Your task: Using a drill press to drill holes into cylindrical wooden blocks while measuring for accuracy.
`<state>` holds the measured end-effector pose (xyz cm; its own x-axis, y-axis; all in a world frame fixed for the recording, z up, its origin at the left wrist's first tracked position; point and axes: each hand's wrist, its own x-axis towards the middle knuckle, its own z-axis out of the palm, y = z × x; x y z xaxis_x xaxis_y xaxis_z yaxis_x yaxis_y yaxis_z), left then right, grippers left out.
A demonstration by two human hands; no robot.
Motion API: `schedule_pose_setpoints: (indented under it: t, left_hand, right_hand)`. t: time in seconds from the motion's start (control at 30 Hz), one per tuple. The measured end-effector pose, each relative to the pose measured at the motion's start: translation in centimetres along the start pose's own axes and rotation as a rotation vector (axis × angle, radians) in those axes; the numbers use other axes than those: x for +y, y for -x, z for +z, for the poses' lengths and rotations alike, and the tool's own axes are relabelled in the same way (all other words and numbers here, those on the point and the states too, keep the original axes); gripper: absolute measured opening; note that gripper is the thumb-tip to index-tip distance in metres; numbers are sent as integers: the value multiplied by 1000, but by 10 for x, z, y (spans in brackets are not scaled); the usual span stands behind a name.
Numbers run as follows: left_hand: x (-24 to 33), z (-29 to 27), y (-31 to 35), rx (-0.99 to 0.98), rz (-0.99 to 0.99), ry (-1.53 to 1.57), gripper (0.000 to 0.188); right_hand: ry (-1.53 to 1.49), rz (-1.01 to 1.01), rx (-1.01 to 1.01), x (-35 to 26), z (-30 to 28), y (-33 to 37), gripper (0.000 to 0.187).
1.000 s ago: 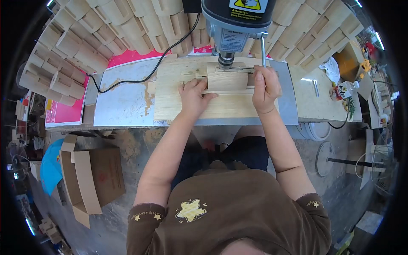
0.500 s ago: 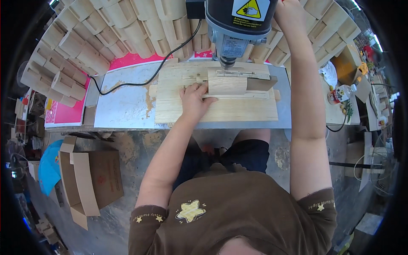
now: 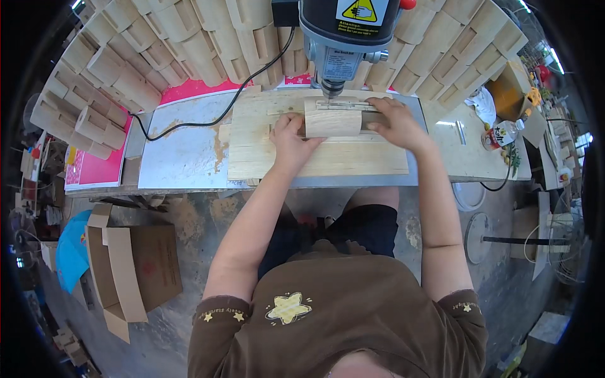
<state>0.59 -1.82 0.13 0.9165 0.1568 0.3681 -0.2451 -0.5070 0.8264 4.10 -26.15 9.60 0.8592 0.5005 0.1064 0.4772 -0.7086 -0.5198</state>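
Observation:
A pale wooden cylinder [image 3: 333,121] lies on its side in a wooden jig on a flat board [image 3: 265,160], below the chuck of a drill press [image 3: 343,28]. At its left end is my left hand [image 3: 291,140], fingers bent round the end and thumb along the near lower edge. My right hand [image 3: 401,126] holds the right end, fingers on the far side and thumb on the near side, partly covering a brown block that sticks out there. A narrow slotted strip [image 3: 343,106] shows along the cylinder's far top side. The drill's tip is hard to make out.
Stacks of slotted wooden cylinders [image 3: 208,44] wall in the back of the table. A black cable [image 3: 233,101] curves across its left side. A bottle [image 3: 502,135] stands at the right. An open cardboard box [image 3: 148,261] sits on the floor at the left.
My right hand has come down from the drill press's red-knobbed handle to the cylinder's right end. My left hand stays at the left end. The view has shifted slightly.

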Motion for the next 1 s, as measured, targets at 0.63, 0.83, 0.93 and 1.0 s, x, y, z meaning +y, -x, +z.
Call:
schedule_pose_setpoints:
  t: [0.63,0.83,0.93,1.0]
  left_hand:
    - [-29,-201,60,116,-83,222,37]
    - [-26,-213,74,416,-413,763,32]
    - [-25,-217,77,455,-518,911,39]
    - [-32,-220,78,486,-607,961,49]
  right_hand:
    - [289,-214,269,-40,21,60,27]
    - [263,-276,210,-61,30,61,27]
    - [253,-273,213,-62,32,64,27]
    - [248,-275,211,-60,35,64,26]
